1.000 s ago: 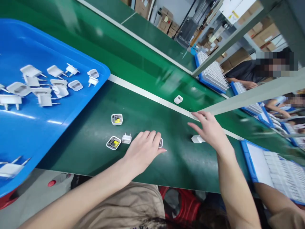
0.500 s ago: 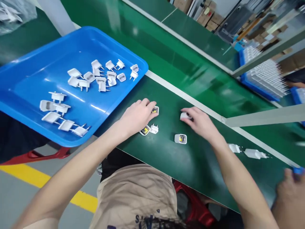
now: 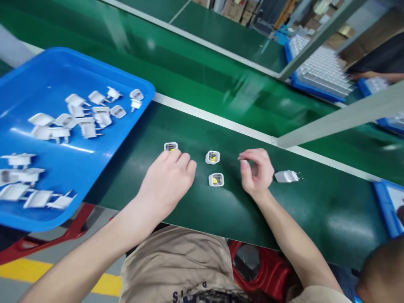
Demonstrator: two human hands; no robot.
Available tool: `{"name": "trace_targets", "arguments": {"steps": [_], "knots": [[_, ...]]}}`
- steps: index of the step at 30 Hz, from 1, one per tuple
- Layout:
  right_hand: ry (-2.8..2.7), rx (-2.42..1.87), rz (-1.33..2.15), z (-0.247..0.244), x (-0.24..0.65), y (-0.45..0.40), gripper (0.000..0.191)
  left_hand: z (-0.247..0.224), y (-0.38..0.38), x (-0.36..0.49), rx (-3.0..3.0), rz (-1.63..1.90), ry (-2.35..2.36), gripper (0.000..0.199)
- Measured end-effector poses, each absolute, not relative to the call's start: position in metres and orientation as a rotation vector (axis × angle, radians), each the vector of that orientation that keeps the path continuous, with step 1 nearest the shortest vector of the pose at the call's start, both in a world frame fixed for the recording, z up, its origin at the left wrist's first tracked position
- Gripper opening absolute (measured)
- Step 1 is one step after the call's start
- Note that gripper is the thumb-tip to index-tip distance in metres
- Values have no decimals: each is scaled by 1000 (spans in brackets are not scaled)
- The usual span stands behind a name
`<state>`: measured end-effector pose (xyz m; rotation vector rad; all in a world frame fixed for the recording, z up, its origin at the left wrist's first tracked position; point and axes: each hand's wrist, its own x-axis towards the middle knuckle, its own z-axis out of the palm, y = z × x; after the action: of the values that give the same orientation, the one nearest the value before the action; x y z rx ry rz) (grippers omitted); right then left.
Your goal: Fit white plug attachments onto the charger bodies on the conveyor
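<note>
My left hand (image 3: 170,179) is curled low over the green table, fingertips hidden beneath it; what they hold, if anything, does not show. Just beyond its knuckles stands an open white charger housing (image 3: 171,146) with yellow and dark parts inside. Two more open housings, one farther back (image 3: 212,157) and one nearer me (image 3: 216,179), sit between my hands. My right hand (image 3: 258,171) is closed in a pinch, with a tiny tip showing at the fingers that I cannot make out. To its right lies a white plug adapter (image 3: 286,176) with its pins pointing right.
At the left, a blue tray (image 3: 104,162) holds several white plug covers with pins. A pale metal post (image 3: 341,115) slants across the right. Behind the partition are trays of white parts (image 3: 322,69). Another person's head (image 3: 383,273) is at lower right, near a blue-edged tray (image 3: 383,206).
The view has swung right. My right hand has let go of a white housing, which now stands between my hands, and is pinched near the adapter. My left hand has come off the far-left housing, nearer me.
</note>
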<state>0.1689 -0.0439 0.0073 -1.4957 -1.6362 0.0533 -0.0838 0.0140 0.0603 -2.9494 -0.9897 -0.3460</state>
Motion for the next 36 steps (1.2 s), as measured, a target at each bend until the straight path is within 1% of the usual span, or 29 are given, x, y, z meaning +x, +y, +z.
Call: {"name": "trace_targets", "arguments": {"steps": [2, 4, 6, 8, 11, 13, 14, 16, 18, 19, 20, 22, 24, 25, 28, 29, 31, 34, 36], "knots": [[-1731, -1353, 198, 17, 163, -50, 29, 67, 5, -72, -3000, -669, -1018, 25], [-1806, -1192, 408, 26, 157, -51, 41, 70, -6, -58, -3052, -1002, -1036, 17], [-1792, -1095, 572, 31, 154, -48, 38, 67, -15, -45, -3062, -1219, -1088, 18], [-1668, -1050, 651, 34, 158, -44, 30, 60, -18, -36, -3081, -1326, -1197, 22], [-1490, -1095, 737, 42, 169, -45, 25, 47, -12, -29, -3177, -1322, -1330, 33], [-1396, -1133, 802, 47, 178, -55, 23, 36, -9, -30, -3246, -1222, -1198, 43], [-1339, -1143, 837, 48, 183, -62, 23, 31, -10, -31, -3277, -1140, -1066, 44], [-1195, -1160, 915, 43, 191, -74, 21, 20, -14, -32, -3321, -952, -830, 35], [-1045, -1203, 994, 33, 195, -80, 24, 10, -19, -29, -3337, -830, -750, 21], [-987, -1214, 1042, 28, 195, -82, 27, 7, -21, -27, -3344, -813, -747, 18], [-951, -1220, 1081, 24, 194, -83, 30, 4, -22, -23, -3349, -830, -753, 16], [-939, -1221, 1099, 21, 186, -85, 28, 0, -23, -16, -3366, -908, -766, 17], [-971, -1196, 1045, 21, 175, -88, 22, -2, -24, -12, -3370, -1036, -799, 22], [-989, -1178, 1011, 22, 169, -90, 24, -4, -25, -11, -3363, -1106, -816, 24], [-1036, -1163, 964, 20, 156, -97, 41, -9, -29, -13, -3367, -1223, -855, 31], [-1050, -1186, 958, 18, 153, -99, 43, -11, -30, -14, -3386, -1237, -887, 34], [-1064, -1240, 967, 12, 151, -101, 37, -13, -32, -16, -3438, -1278, -981, 36], [-1039, -1288, 1035, 5, 153, -102, 21, -12, -31, -16, -3493, -1368, -1146, 32], [-1042, -1302, 1068, 5, 156, -100, 17, -11, -30, -15, -3502, -1342, -1268, 31]]}}
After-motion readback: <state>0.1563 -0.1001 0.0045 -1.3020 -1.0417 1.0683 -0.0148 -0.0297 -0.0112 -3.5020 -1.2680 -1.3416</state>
